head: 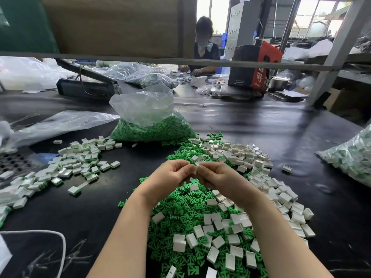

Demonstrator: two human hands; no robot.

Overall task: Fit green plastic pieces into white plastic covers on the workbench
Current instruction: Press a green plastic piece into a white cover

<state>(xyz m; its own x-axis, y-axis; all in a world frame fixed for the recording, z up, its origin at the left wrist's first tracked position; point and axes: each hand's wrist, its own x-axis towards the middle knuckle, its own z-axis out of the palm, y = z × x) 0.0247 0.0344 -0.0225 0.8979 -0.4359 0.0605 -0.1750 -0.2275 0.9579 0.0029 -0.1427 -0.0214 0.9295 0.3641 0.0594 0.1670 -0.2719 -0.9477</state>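
— Spreading across the frame, what is that dark surface?

— A matte black counter [261, 125], scuffed and faintly glossy, under a grey metal shelf rail [180, 61] holding brown cardboard [112, 25].

— And the bags?

— A crinkled clear plastic bag [148, 115] stands at centre, its lower half packed with green pieces. A flatter clear sack [60, 123] lies at left; another bag [351, 157] of white and green parts sits at the right edge.

— Where are the loose parts?

— A heap of green plastic pieces [180, 209], small and branching, lies directly below the forearms. Scattered over it and banked to its right are white plastic covers [247, 155], small open-sided rectangular shells. At left, well apart, a spread of fitted covers [80, 157] shows green at the edges.

— The hands?

— Raised together above the heap. The left hand [170, 173] and right hand [214, 175] meet fingertip to fingertip, each grip curled and pinching one small white cover [195, 169] between them. Whether a green piece sits inside it cannot be told.

— Anyone else?

— A second person [204, 47] in a dark top works at the far side, beside a red-and-black carton [255, 67].
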